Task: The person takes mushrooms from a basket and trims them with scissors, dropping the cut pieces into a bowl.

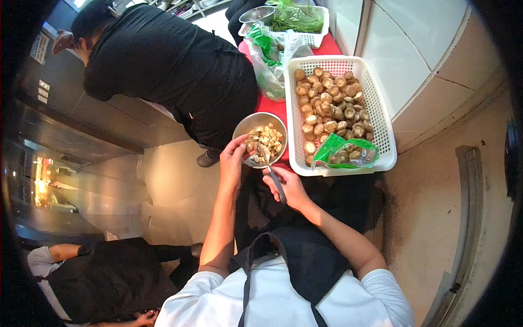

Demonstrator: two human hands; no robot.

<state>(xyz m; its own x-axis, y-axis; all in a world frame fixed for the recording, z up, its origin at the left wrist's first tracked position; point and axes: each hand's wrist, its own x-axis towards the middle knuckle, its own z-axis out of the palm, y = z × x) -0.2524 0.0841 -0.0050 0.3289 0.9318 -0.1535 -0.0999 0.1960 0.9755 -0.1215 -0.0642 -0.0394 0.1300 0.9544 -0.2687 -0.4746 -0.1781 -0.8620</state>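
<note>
My left hand is at the left rim of a round metal bowl, with a mushroom between its fingertips. In my right hand is a pair of scissors with dark handles, its blades pointing into the bowl beside that mushroom. Many small pale brown mushroom pieces lie in the bowl. Just right of it, a white perforated plastic basket holds many whole brown mushrooms. An open clear and green plastic bag, with some mushrooms inside, lies at the basket's near end.
Bowl and basket stand on a red surface along a tiled wall. Behind are a plastic bag, a metal bowl and a basket of green vegetables. A person in black bends close at left; another person is lower left.
</note>
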